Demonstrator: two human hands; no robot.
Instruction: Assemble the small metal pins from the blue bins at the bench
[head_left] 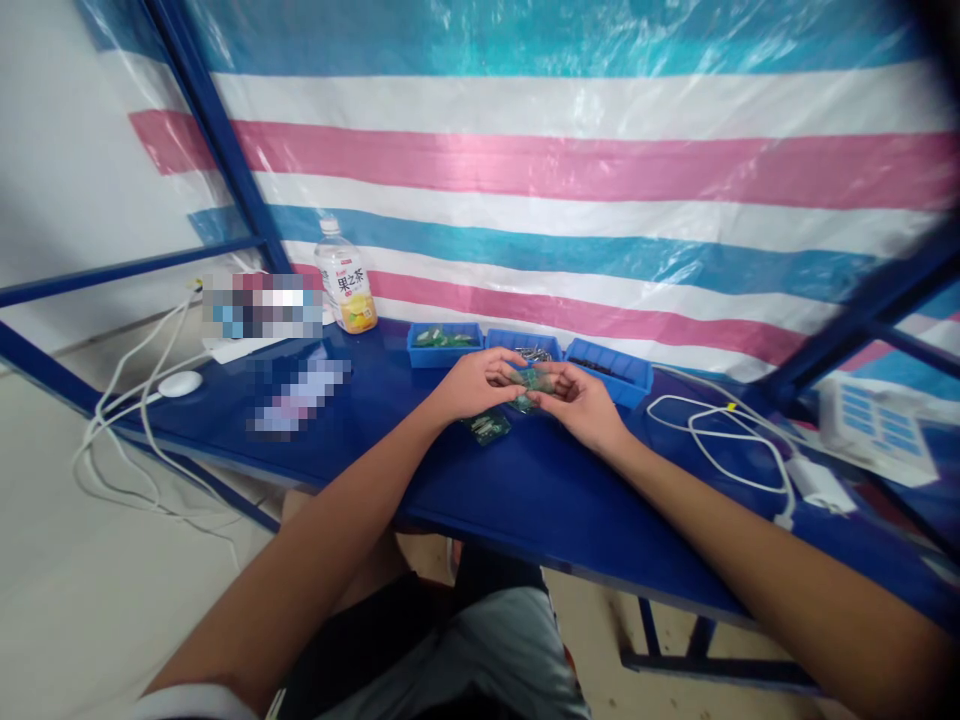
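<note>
My left hand and my right hand meet above the blue desk, fingers pinched on a small clear, greenish plastic bag. Part of the bag is hidden behind the fingers. Just below my left hand, a second small green bag lies on the desk with pale, thin pieces in it. Behind the hands stand three blue bins in a row. Green packets fill the left bin, small metal parts show in the middle bin, and dark small parts lie in the right bin.
A fruit tea bottle stands at the back left. White cables hang off the left edge near a round white disc. At right lie a white charger with its cable and a white-and-blue panel. Blue frame posts flank the desk.
</note>
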